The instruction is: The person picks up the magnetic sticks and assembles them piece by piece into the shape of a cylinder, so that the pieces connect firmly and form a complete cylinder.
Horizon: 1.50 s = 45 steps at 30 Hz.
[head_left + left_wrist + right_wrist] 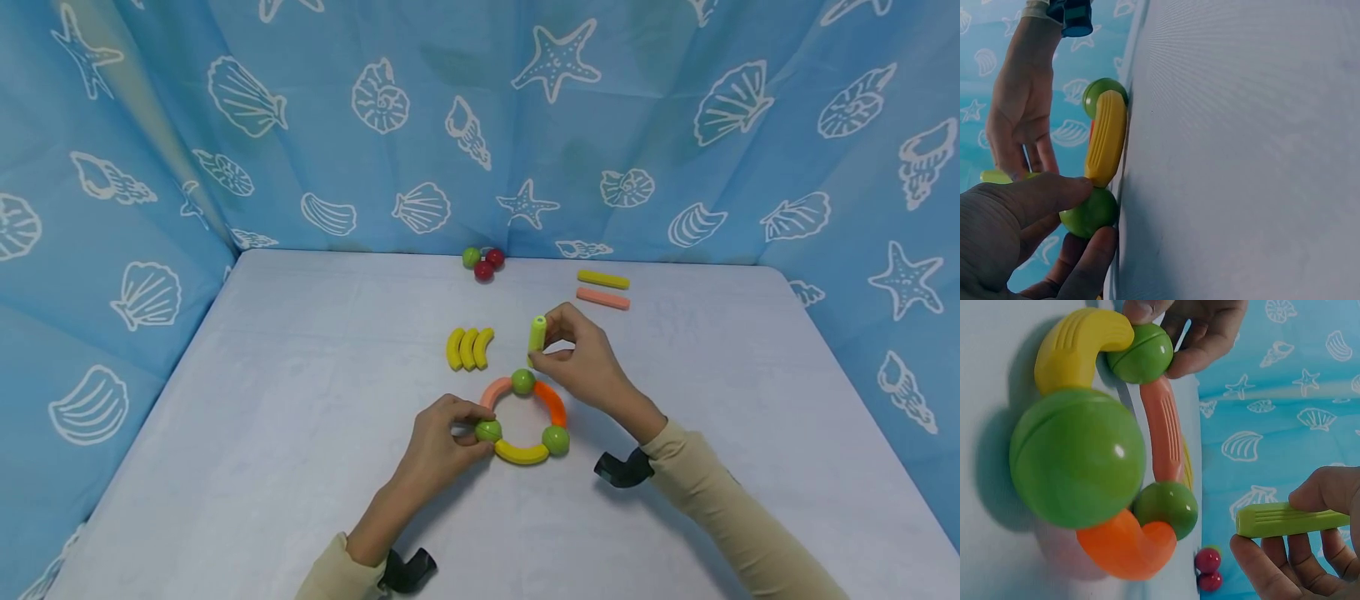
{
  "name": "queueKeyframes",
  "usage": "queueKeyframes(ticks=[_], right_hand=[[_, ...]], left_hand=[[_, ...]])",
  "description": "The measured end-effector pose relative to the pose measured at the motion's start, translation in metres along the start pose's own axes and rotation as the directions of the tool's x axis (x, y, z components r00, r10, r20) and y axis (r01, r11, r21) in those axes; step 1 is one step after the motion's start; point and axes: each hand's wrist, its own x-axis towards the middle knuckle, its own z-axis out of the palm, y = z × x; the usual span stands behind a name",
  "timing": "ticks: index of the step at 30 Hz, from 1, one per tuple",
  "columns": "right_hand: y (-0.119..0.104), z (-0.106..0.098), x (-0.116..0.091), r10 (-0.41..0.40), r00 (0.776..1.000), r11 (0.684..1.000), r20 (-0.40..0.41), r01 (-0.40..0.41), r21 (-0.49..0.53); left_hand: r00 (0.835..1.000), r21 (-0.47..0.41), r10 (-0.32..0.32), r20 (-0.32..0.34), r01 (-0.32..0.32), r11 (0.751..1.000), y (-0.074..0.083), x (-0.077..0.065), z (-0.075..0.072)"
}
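A ring of three green balls joined by curved pieces lies on the table. Its pieces are a yellow one (522, 454), an orange one (551, 404) and a salmon-pink one (495, 391). My left hand (442, 442) pinches the ring's left green ball (488, 431) between thumb and fingers. Over the ring's far side, my right hand (585, 358) holds a lime-green grooved rod (537, 335) upright between thumb and fingertips. Below that rod sits the far green ball (523, 382); the near right one (556, 440) is untouched. In the right wrist view the rod (1272, 520) stays apart from the ring.
Several curved yellow pieces (468, 349) lie side by side beyond the ring. Farther back are two red balls (484, 271) with a green ball (471, 257). A yellow rod (603, 279) and a pink rod (603, 298) lie at the back right. Behind hangs a blue shell-patterned curtain (480, 100).
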Motion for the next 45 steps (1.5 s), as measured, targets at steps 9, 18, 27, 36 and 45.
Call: queueKeyframes(ticks=[9, 18, 27, 36, 45], right_hand=[[-0.001, 0.008, -0.001, -0.012, 1.000, 1.000, 0.024, 0.012, 0.004], [0.002, 0.013, -0.003, -0.028, 0.999, 1.000, 0.034, 0.028, 0.002], [0.008, 0.016, -0.006, -0.002, 0.999, 0.999, 0.032, 0.001, 0.032], [-0.010, 0.016, -0.009, 0.010, 0.999, 1.000, 0.036, -0.010, 0.019], [0.002, 0.016, -0.008, 0.000, 0.999, 0.999, 0.036, -0.002, 0.038]], left_hand=[[1.000, 0.004, 0.019, -0.003, -0.019, 1.000, -0.003, 0.001, 0.000], [1.000, 0.003, 0.022, -0.003, -0.022, 1.000, -0.002, 0.000, 0.000], [1.000, 0.002, 0.018, -0.001, -0.018, 1.000, -0.002, 0.001, -0.001], [1.000, 0.002, 0.012, -0.005, -0.012, 1.000, -0.002, 0.001, -0.001], [1.000, -0.006, -0.010, 0.003, 0.010, 1.000, -0.002, 0.001, 0.000]])
